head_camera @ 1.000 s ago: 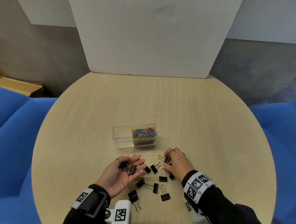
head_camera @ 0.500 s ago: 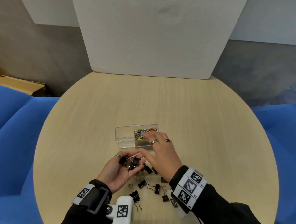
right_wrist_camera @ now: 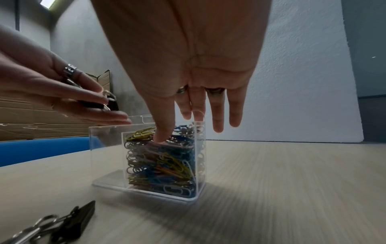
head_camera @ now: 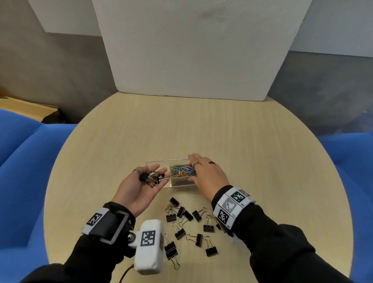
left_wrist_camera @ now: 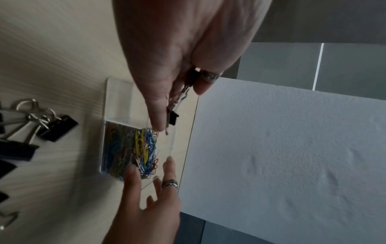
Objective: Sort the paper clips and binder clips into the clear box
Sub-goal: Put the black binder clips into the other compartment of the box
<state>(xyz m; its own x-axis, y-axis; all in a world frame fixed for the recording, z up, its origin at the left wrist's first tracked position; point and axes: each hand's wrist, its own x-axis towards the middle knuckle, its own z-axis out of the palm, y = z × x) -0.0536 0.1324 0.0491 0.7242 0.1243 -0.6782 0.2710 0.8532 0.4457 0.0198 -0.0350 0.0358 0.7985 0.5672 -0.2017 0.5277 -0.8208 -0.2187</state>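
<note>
**Handful of binder clips held at the clear box**

Our left hand lies palm up with the fingers loosely curled around a small bunch of black binder clips, the thumb closing over them from the side; in the left wrist view one clip pokes out between thumb and fingers. This hand hangs over the left compartment of the clear box, its fingertips reaching the divider.

Our right hand is spread flat with straight fingers at the right end of the box. In the right wrist view the thumb dips into the right compartment and touches the top of the coloured paper clips, while the other fingers hang past the far wall. It grips nothing.

The paper clips fill the right compartment nearly to the rim; we can see nothing in the left one, though part of it is hidden by our hand. The box stands on the round wooden table. Nearer to us, between our wrists, loose binder clips lie scattered on the tabletop. A white foam board stands at the table's far edge, and blue seats flank the table.
</note>
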